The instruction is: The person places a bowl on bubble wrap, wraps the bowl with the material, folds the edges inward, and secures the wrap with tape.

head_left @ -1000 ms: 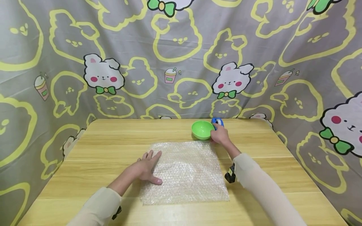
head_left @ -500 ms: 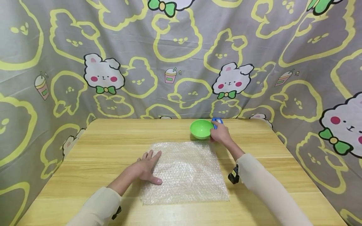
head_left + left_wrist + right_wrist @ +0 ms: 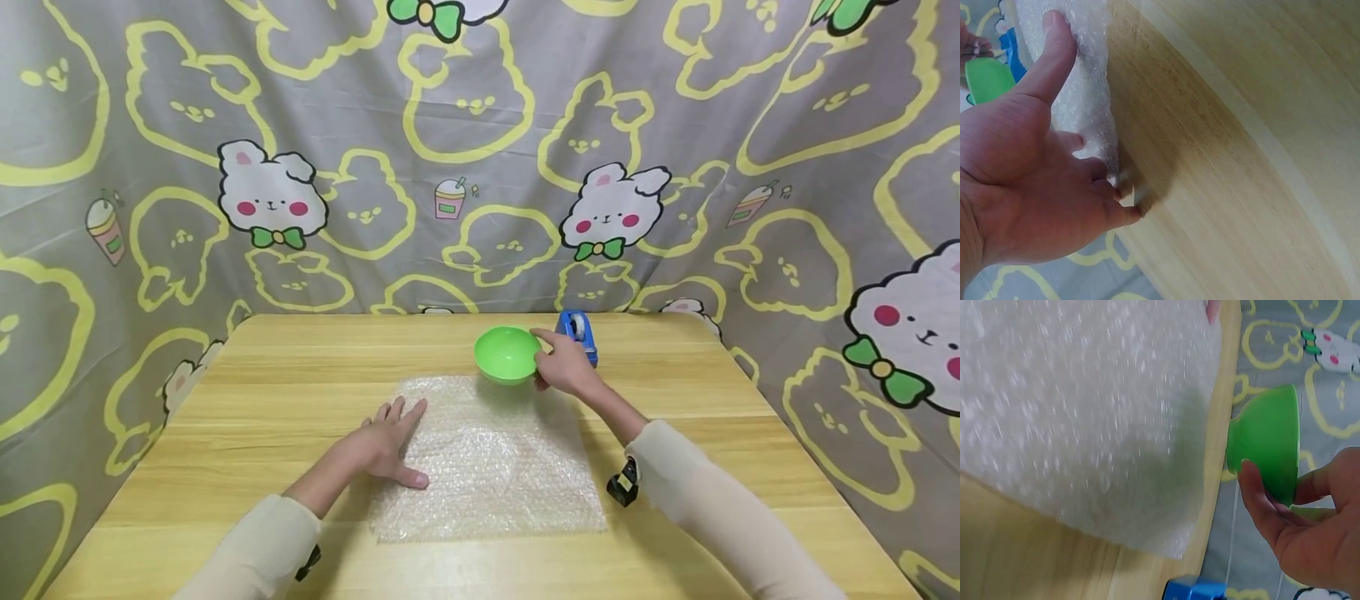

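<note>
My right hand (image 3: 567, 364) grips a green bowl (image 3: 506, 355) by its right side. In the right wrist view the bowl (image 3: 1267, 440) is pinched at the rim, with fingers under its wall, and it is held up above the table. A sheet of bubble wrap (image 3: 495, 467) lies flat below, and the bowl overlaps its far edge in the head view. My left hand (image 3: 386, 446) rests on the left edge of the bubble wrap, fingers spread and holding nothing. The left wrist view shows that hand (image 3: 1035, 169) with its thumb extended over the sheet.
A blue tape dispenser (image 3: 587, 340) stands at the back right of the wooden table (image 3: 300, 358), just behind my right hand. A patterned grey curtain (image 3: 480, 258) hangs along the table's back and sides.
The bowl has been lifted and moved left and slightly nearer, from beside the tape dispenser to over the far edge of the bubble wrap. My left hand has stayed in place.
</note>
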Demonstrator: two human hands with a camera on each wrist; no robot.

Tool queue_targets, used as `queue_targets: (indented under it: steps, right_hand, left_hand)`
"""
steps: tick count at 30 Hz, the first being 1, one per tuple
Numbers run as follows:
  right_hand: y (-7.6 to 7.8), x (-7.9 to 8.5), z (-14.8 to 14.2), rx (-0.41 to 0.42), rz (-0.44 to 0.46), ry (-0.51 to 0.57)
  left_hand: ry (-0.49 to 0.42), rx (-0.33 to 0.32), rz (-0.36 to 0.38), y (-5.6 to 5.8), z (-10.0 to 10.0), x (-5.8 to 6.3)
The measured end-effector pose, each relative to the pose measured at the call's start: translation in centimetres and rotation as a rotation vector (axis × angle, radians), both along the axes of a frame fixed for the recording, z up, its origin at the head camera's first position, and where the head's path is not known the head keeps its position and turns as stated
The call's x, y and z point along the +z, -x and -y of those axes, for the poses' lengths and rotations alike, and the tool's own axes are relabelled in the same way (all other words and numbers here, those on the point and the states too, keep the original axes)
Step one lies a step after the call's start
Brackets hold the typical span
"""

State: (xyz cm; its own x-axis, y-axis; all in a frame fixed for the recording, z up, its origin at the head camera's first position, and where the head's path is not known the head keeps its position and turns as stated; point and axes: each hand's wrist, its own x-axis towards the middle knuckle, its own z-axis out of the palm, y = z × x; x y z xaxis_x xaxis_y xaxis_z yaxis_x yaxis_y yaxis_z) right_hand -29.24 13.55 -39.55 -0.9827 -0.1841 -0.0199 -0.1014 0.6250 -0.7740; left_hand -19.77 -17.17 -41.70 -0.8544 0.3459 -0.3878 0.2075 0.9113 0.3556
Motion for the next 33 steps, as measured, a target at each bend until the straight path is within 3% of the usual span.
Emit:
queue_targets:
  steps: [13, 33]
  right_hand:
    - [-3.6, -0.6, 1.9, 0.146, 0.091, 0.116]
    - [-6.3, -2.5, 2.2, 0.179, 0.077, 0.026]
  left_hand:
    - [0.018, 0.001, 0.008, 0.2, 0.0, -0.2]
    - [0.019, -0.002, 0.013, 0.4, 0.1, -0.3]
